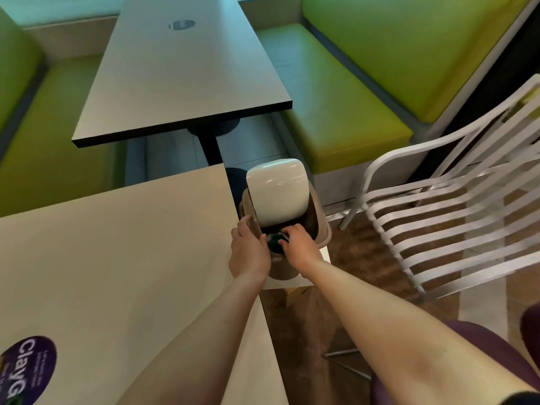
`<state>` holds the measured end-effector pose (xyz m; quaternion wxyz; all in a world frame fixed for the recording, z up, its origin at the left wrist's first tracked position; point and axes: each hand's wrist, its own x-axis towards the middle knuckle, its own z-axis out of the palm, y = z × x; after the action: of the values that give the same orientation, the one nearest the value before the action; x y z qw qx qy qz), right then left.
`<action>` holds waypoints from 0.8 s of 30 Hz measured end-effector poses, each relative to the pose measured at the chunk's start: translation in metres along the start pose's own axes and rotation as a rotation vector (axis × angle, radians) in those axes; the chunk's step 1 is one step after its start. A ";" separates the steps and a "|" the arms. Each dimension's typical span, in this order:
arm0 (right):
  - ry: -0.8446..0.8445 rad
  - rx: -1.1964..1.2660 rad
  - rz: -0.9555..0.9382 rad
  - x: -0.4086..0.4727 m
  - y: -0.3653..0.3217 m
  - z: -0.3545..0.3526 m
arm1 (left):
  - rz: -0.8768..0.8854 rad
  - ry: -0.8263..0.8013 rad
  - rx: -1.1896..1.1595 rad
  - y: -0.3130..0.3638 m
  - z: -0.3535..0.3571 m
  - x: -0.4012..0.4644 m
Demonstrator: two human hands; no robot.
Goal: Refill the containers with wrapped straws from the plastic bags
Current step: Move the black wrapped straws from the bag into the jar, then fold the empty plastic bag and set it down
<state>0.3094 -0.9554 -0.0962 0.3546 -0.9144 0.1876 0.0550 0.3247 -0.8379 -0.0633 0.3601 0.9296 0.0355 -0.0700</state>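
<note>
A beige container [320, 229] with a white swing lid [277, 194] tipped up stands on a small white surface [325, 254] just off the near table's right edge. My left hand [248, 249] grips the container's left rim, fingers curled over it. My right hand [298, 247] reaches into the dark opening, and its curled fingers hold a green object [274, 244] there. What the green object is cannot be told. No wrapped straws or plastic bags show.
The near beige table [117, 258] carries a purple sticker [29, 366]. A grey table [181, 68] stands beyond, flanked by green benches [336, 112]. A white slatted chair [453, 229] is close on the right, over a wooden floor.
</note>
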 end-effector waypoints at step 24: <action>0.197 0.152 0.119 -0.273 -0.074 0.025 | 0.193 -0.180 0.225 -0.091 -0.141 -0.168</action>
<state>0.0867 -0.8054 -0.0047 0.3987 -0.8731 0.2792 -0.0282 0.1634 -0.6784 0.0058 0.2604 0.9531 -0.0946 -0.1216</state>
